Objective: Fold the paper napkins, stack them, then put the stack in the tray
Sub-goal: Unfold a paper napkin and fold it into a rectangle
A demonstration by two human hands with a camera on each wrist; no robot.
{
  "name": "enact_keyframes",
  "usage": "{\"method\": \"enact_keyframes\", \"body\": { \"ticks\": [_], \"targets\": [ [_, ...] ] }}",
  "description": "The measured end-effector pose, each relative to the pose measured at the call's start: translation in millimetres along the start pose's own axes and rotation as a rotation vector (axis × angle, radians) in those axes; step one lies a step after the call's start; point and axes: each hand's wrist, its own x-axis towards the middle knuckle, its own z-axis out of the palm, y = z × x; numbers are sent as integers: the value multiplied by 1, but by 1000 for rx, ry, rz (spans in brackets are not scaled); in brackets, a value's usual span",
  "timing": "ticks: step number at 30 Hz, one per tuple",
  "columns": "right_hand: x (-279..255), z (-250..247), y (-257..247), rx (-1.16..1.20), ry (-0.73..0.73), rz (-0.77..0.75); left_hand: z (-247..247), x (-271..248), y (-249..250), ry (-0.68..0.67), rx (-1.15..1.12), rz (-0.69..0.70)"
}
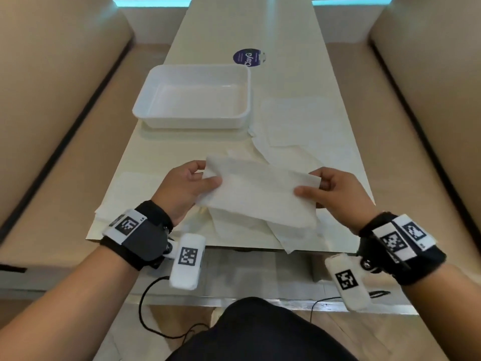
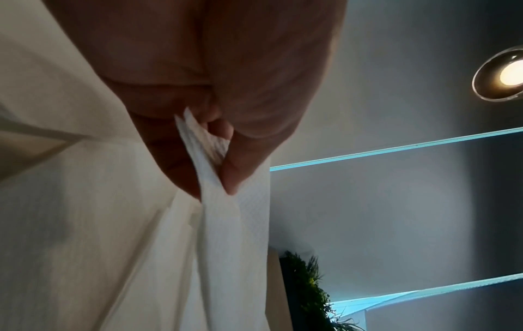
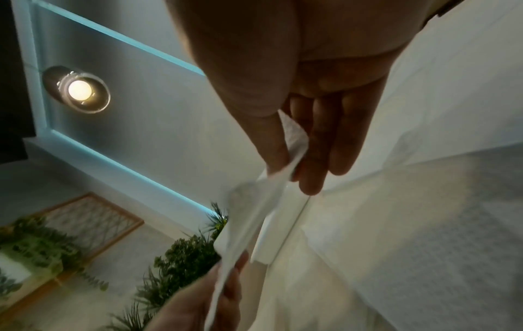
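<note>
A white paper napkin [image 1: 260, 191] hangs folded in the air over the near table edge, held at both ends. My left hand [image 1: 187, 187] pinches its left end between thumb and fingers, and the pinch on the napkin [image 2: 215, 161] shows in the left wrist view. My right hand [image 1: 328, 190] pinches the right end; the right wrist view shows that end of the napkin [image 3: 294, 143] between thumb and fingers. More napkins [image 1: 247, 225] lie loose on the table beneath. An empty white tray [image 1: 156, 110] stands further back, left of centre.
Flat napkins [image 1: 299, 121] lie to the right of the tray, and another napkin [image 1: 125, 194] lies at the near left. A round purple sticker [image 1: 247, 57] is behind the tray. Padded benches [image 1: 52, 100] flank the long pale table [image 1: 234, 27].
</note>
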Motion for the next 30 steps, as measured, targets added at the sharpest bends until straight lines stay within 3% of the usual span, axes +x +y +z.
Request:
{"method": "enact_keyframes", "body": {
  "ticks": [5, 15, 21, 30],
  "targets": [
    [10, -1, -9, 115, 17, 19, -10, -1, -1, -18, 33, 26],
    [18, 18, -30, 120, -34, -14, -37, -8, 7, -48, 15, 74],
    [20, 32, -31, 95, -109, 33, -42, -7, -1, 72, 106, 134],
    [28, 64, -34, 40, -155, 68, -75, -6, -9, 206, 210, 112]
  ]
}}
